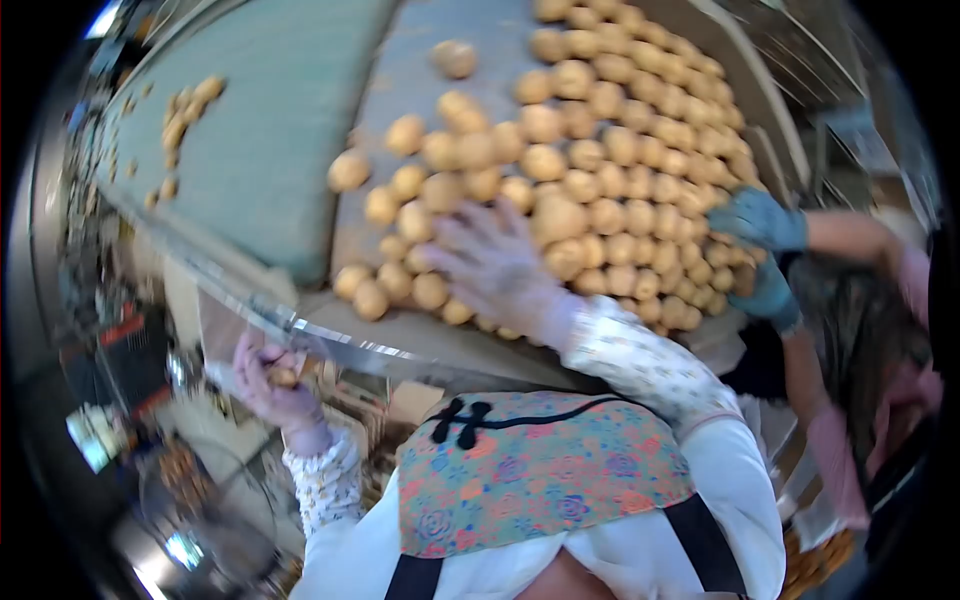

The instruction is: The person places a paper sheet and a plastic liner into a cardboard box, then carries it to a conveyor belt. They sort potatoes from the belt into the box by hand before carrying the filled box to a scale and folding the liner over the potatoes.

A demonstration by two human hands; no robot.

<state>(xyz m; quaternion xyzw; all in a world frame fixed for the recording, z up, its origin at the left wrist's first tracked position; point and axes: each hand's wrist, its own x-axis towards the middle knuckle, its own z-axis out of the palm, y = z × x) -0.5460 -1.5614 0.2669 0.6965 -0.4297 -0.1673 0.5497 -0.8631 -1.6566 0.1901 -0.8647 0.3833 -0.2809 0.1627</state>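
Round, yellow-brown potatoes (610, 180) lie thickly on a grey sloping surface (410, 30). My right hand (495, 260), in a pale thin glove, rests on the near potatoes with its fingers spread, holding none. Beyond its fingertips some potatoes are blurred. Off the near edge of the table, lower left, my left hand (275, 388) wears a pinkish glove. Its fingers are curled round a small brownish potato (285, 377), partly hidden by the hand.
A green belt (270, 120) adjoins the slope at left, bearing several potatoes (185, 115). A metal rail (320, 335) runs along the near edge. At right, a co-worker's blue-gloved hands (758, 220) touch the potatoes. A metal bowl (190, 530) stands lower left.
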